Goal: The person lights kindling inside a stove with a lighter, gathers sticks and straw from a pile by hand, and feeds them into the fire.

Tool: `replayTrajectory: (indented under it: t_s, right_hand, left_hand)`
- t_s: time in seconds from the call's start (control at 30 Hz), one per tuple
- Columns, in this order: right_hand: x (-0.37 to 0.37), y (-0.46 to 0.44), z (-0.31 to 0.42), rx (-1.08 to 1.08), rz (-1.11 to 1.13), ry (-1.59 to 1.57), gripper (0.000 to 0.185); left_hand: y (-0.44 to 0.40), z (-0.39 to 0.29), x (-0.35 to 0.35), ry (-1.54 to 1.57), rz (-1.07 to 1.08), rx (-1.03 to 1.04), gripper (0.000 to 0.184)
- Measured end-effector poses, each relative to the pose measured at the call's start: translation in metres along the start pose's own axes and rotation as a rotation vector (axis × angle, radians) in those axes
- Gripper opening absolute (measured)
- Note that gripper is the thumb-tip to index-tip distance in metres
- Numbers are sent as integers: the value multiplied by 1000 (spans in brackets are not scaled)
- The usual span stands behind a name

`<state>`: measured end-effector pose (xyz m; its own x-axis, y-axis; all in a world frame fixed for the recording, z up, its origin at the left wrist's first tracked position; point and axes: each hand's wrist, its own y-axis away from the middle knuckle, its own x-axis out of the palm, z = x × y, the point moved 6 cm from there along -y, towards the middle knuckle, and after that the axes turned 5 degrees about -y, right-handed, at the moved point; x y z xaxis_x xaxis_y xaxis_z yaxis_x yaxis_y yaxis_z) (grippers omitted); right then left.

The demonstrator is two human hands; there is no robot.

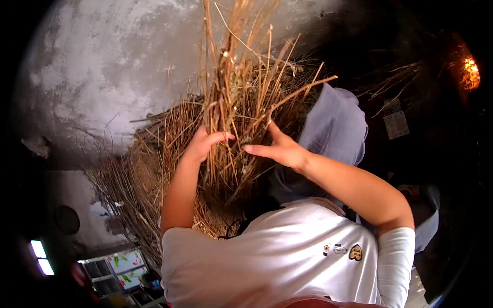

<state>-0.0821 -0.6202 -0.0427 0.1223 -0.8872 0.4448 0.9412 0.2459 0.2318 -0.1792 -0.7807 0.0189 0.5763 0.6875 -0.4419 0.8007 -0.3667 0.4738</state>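
Observation:
An upright bundle of dry stalks (226, 97) stands between my two hands, its loose ends fanning out at the top. My left hand (205, 143) is closed around the bundle's left side, the thumb lying across the front and the fingers mostly hidden behind. From the right, my right hand (283, 148) grips the stalks with its thumb pointing inward; its other fingers are largely hidden behind them. One thicker stalk (303, 91) sticks out to the upper right, above my right hand.
A large heap of dry twigs (146, 169) leans against the grey wall (102, 66). Fire (470, 74) glows at the far right. Grey cloth (334, 123) covers my leg beside the right hand. A cabinet with flower-patterned panels (126, 267) stands at the lower left.

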Motion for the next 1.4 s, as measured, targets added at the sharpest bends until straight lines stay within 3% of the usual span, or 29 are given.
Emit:
replayTrajectory:
  t_s: [0.03, 0.07, 0.13, 0.17, 0.2, 0.27, 0.3, 0.4, 0.47, 0.5, 0.67, 0.7, 0.77, 0.83, 0.87, 1.07, 1.13, 1.17, 1.23, 1.27, 1.33, 1.4]
  right_hand:
    - [5, -13, -12, 35, -17, -127, 118]
    - [10, -19, -8, 24, -18, -282, 118]
    - [12, -23, 7, -25, 58, -420, 116]
    - [9, -23, 12, -114, 38, -460, 101]
    - [5, -24, 7, -117, 20, -465, 101]
    - [-4, -25, -4, -179, 4, -535, 81]
    - [-9, -24, -8, -214, -49, -588, 68]
    - [-16, -17, -8, -225, -150, -592, 69]
    - [-22, -14, -4, -204, -173, -590, 67]
    - [-23, -14, -5, -174, -186, -589, 65]
    - [-32, -13, -9, -354, -291, -618, 49]
    - [-34, -10, -4, -339, -308, -643, 44]
    - [-40, -13, -5, -282, -357, -706, 32]
    - [-43, -12, -5, -304, -442, -626, 33]
    - [-46, -8, -3, -309, -520, -548, 33]
    - [-42, 0, 3, -257, -419, -576, 31]
    - [-45, 2, 12, -318, -421, -641, 38]
    - [-46, 3, 16, -332, -431, -636, 38]
    - [-52, 9, 23, -359, -519, -608, 56]
    - [-56, 12, 28, -366, -528, -600, 56]
    - [-57, 11, 44, -424, -336, -484, 71]
    - [-61, 8, 53, -480, -262, -372, 82]
  left_hand:
    - [-3, 4, 6, 25, 41, -22, 73]
    - [0, 0, 12, 16, -22, -59, 62]
    - [-12, 13, 31, 62, 91, 116, 43]
    - [-10, 7, 45, 50, 132, 216, 46]
    - [-13, 10, 53, -44, 141, 232, 48]
    - [-18, 14, 70, -256, 20, 373, 56]
    - [-16, 18, 78, -314, -13, 328, 68]
    - [-10, 12, 97, -220, -34, 336, 79]
    - [-11, 13, 109, -550, -63, 471, 81]
    - [-14, 24, 110, -584, -31, 374, 82]
    - [17, 5, 115, -726, -92, 624, 86]
    - [29, 2, 117, -796, -126, 601, 85]
    - [48, 7, 123, -1022, -203, 438, 103]
    - [51, 14, 132, -1066, -239, 262, 118]
    - [49, 16, 134, -1004, -257, 264, 117]
    - [19, 4, 133, -930, -343, 234, 107]
    - [3, 5, 130, -704, -387, 322, 100]
    - [1, 2, 130, -655, -476, 407, 85]
    - [-10, 1, 126, -618, -430, 416, 79]
    - [-13, -3, 124, -586, -389, 409, 72]
    - [-27, 9, 109, -516, -347, 330, 61]
    - [-23, -11, 93, -503, -356, 431, 55]
